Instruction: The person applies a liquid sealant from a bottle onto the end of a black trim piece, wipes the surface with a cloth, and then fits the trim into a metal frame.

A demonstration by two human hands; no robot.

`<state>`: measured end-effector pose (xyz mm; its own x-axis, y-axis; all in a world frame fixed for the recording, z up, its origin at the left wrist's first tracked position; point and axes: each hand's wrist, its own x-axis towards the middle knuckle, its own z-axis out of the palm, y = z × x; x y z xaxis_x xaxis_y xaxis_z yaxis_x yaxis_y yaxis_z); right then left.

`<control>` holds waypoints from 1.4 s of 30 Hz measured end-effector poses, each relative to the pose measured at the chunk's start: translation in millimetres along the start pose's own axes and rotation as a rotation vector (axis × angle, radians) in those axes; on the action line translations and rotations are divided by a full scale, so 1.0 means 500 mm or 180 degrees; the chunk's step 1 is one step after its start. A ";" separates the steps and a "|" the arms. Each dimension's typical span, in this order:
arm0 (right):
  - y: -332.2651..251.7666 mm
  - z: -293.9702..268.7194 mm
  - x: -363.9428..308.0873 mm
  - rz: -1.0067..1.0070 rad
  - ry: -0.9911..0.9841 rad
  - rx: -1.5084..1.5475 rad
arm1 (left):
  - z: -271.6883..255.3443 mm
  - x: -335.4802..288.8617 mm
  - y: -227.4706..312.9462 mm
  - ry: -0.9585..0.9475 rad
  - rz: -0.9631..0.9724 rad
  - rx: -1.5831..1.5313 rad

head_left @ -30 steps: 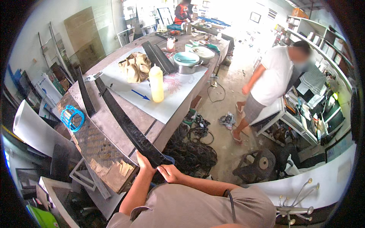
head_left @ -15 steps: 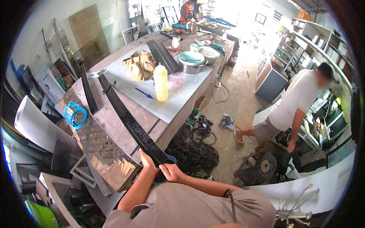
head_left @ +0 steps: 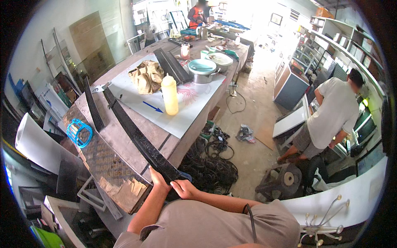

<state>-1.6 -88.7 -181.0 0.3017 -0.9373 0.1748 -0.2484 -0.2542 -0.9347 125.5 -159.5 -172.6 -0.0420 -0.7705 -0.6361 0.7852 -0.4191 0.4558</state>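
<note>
A long black strip [head_left: 133, 129] lies slantwise over the worktable, its near end reaching past the table's front edge to my body. My left hand [head_left: 159, 179] is closed around that near end from the left side. Just to its right, my right hand [head_left: 184, 189] grips the same end, thumb on the edge. The undersides of both hands are hidden. A shorter black strip [head_left: 93, 106] lies to the left. Beyond the long strip, a white sheet [head_left: 136, 93] carries a yellow squeeze bottle [head_left: 169, 96] and a crumpled brown paper bag [head_left: 147, 77].
A blue plastic basket frame [head_left: 79, 133] stands at the table's left edge. Farther back are a metal pot [head_left: 202, 77] and a black channel piece [head_left: 171, 66]. Tangled black strips [head_left: 209, 169] heap on the floor. A person [head_left: 331, 103] bends at the right shelves.
The view has shifted slightly. At the right, the other person has moved toward the shelves and turned away. Both my hands keep their hold on the strip, which lies much the same.
</note>
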 end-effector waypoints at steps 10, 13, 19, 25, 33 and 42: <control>-0.030 -0.035 0.003 0.0616 -0.0334 0.0442 | -0.005 0.024 -0.005 0.0025 0.0147 0.0127; -0.031 -0.039 -0.008 0.0373 -0.0428 0.0416 | -0.007 0.016 0.006 0.0175 0.0012 0.0209; 0.004 -0.025 -0.006 0.0281 -0.0337 0.0005 | -0.012 0.034 0.007 -0.0061 0.0338 0.0227; 0.014 -0.013 -0.007 -0.0064 0.0083 -0.0257 | 0.035 -0.007 0.009 0.0066 0.0226 0.0286; 0.024 0.007 0.009 -0.0153 0.0144 -0.0401 | 0.004 0.024 0.005 0.0091 0.0347 0.0490; 0.010 0.001 0.026 0.0219 -0.0076 -0.0035 | -0.011 0.039 0.012 -0.0178 0.0294 0.0244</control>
<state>1.5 -101.8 -183.6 0.3052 -0.9467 0.1026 -0.2794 -0.1920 -0.9408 132.8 -174.1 -185.7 -0.0079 -0.8321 -0.5545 0.7380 -0.3790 0.5583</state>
